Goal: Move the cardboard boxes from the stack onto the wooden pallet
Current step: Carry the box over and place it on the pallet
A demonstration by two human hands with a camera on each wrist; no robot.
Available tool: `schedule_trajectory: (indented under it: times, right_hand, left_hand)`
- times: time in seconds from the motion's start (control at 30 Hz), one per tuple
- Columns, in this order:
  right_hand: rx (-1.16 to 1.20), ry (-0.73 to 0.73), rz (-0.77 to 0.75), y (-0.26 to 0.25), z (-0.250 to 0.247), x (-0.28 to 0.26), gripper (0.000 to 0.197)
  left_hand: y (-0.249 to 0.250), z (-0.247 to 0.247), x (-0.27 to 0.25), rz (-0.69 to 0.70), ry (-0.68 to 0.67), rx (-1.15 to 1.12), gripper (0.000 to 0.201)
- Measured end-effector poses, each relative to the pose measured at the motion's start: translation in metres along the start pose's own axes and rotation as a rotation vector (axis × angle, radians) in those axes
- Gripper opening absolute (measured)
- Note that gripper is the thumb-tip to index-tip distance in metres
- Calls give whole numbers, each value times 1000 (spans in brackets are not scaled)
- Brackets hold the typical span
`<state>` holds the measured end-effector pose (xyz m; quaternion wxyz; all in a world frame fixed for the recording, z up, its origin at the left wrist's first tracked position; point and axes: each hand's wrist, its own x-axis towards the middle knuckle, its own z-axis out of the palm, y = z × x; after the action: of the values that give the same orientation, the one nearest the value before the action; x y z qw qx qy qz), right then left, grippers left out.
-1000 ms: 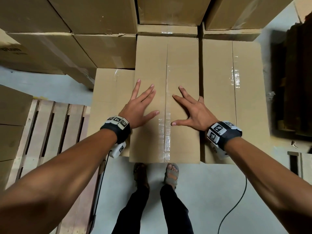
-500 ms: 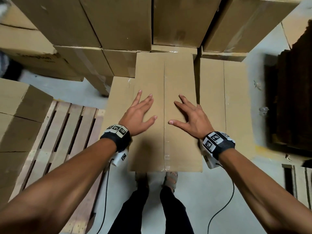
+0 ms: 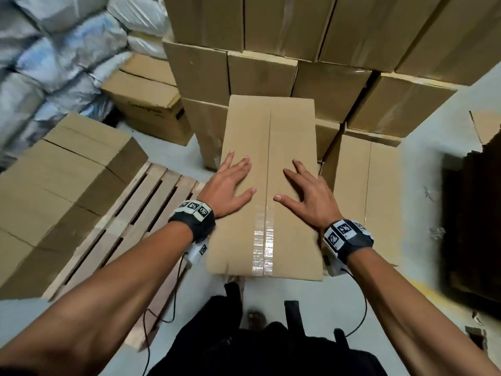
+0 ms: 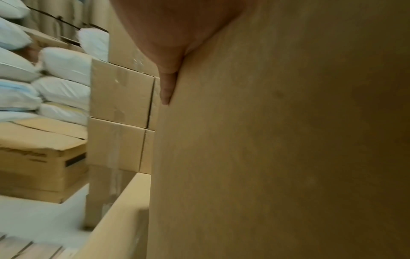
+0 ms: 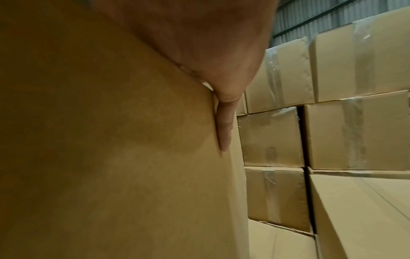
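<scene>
From the head view, a long cardboard box (image 3: 267,185) lies right in front of the person, with its long side pointing straight away from the body toward the stack (image 3: 298,50). The left hand (image 3: 227,185) lies flat on the left half of the box top and the right hand (image 3: 309,194) lies flat on the right half. The fingers are spread and straight, so neither hand is wrapped around anything; they only press down on the lid. A taped seam (image 3: 263,240) runs down the middle between the two hands. The wooden pallet (image 3: 130,223) is low on the floor to the person's left, just beside the box, so the left hand is the nearer one to it. Some boxes (image 3: 54,185) already sit on the far left part of the pallet. I think the box must swing to the left and go down. From the left wrist view, the box wall (image 4: 277,149) fills the right side and one finger (image 4: 167,87) lies flat against it. From the right wrist view, the box wall (image 5: 111,149) fills the left side and a finger (image 5: 225,129) lies flat along its edge.
</scene>
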<state>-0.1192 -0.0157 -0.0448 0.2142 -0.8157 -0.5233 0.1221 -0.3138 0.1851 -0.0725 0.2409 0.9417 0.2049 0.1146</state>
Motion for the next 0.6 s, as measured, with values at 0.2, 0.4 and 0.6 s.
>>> schedule_trajectory:
  times: [0.2, 0.4, 0.6]
  right_hand:
    - [7, -100, -210, -45, 14, -13, 86]
    - [15, -202, -457, -123, 45, -15, 80]
    - [51, -314, -689, -222, 91, -10, 78]
  left_hand:
    - [8, -22, -101, -173, 154, 37, 74]
    - [4, -46, -210, -415, 290, 85, 75]
    - [-12, -82, -316, -637, 394, 141, 76]
